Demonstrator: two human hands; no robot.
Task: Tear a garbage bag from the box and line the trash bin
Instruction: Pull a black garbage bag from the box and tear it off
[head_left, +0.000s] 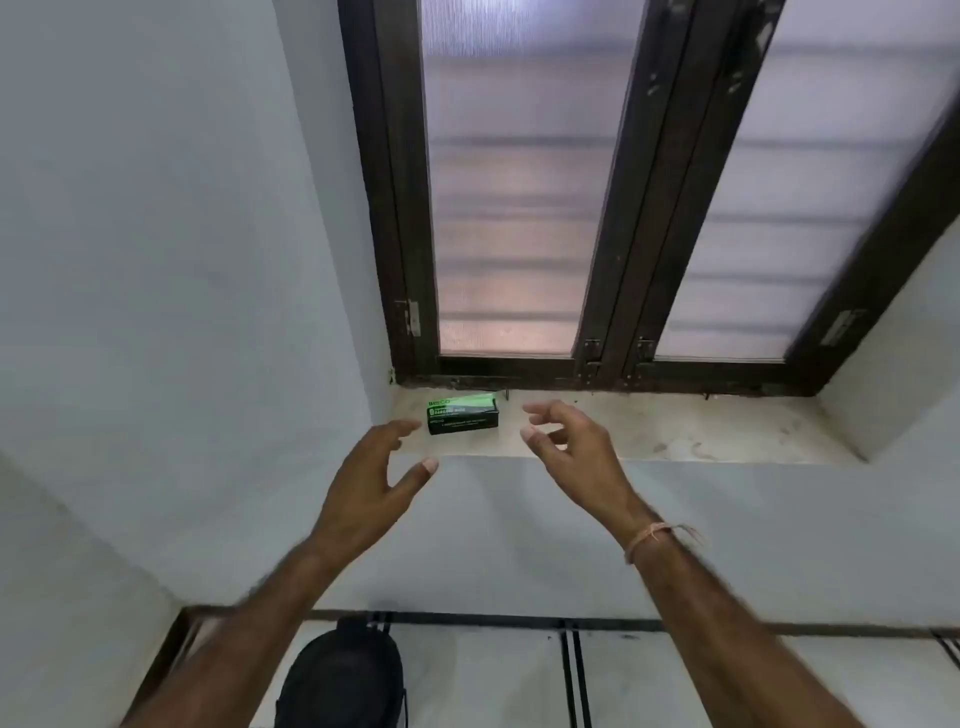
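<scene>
- Window — dark-framed, frosted panes, shut; fills the upper view. Its recess gives the only flat ledge here, which is likely why the supplies sit there.
- Window sill — pale stone, stained and dusty toward the right. It carries just one item, at its left end near the wall corner.
- Black bin — a dark rounded object on the floor, bottom edge of view, under the left forearm. Probably the trash bin to be lined, but only part shows and no liner can be judged.
- Left hand — raised below and left of the box, fingers spread wide, thumb splayed. Holds nothing, touches nothing; fingertips near the sill's front edge.
- Right hand — just right of the box, fingers loosely curled and parted, empty, not yet in contact. A thin thread band circles the wrist.
- Garbage bag box — small, green-and-black, lying flat on the sill with a long side facing the person. It sits between the two hands — a two-handed reach, by the look of it, one to steady and one to draw a bag.
- No bag is visible out of the box; tearing looks not yet begun.
</scene>
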